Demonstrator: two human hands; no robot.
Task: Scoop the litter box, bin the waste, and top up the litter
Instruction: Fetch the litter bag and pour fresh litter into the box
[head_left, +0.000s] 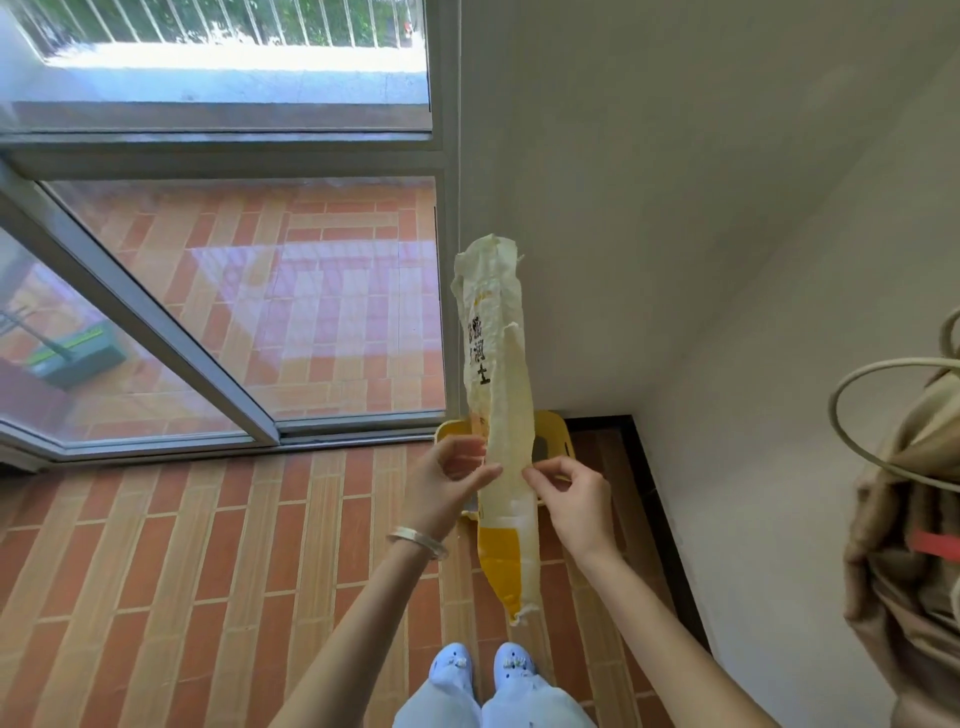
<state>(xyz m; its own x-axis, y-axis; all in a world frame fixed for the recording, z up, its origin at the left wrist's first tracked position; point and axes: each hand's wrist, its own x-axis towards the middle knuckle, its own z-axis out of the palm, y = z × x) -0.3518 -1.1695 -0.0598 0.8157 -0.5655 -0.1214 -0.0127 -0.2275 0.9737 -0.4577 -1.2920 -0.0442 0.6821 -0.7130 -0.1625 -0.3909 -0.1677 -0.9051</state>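
Where brick-tiled floor (208, 571) meets white wall (675, 208), left hand (447, 480), right hand (571, 493) pinching litter bag (498, 364).

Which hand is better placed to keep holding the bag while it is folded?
Probably the left hand: its fingers pinch the litter bag edge, like the right hand.

Both hands pinched a flattened yellow-and-white litter bag (497, 415), the left hand (451, 480) on its left edge and the right hand (571, 493) on its right edge. The bag stood upright above the fingers and hung below them. Behind the hands, a yellow litter box (553, 434) sat on the brick floor (208, 545).
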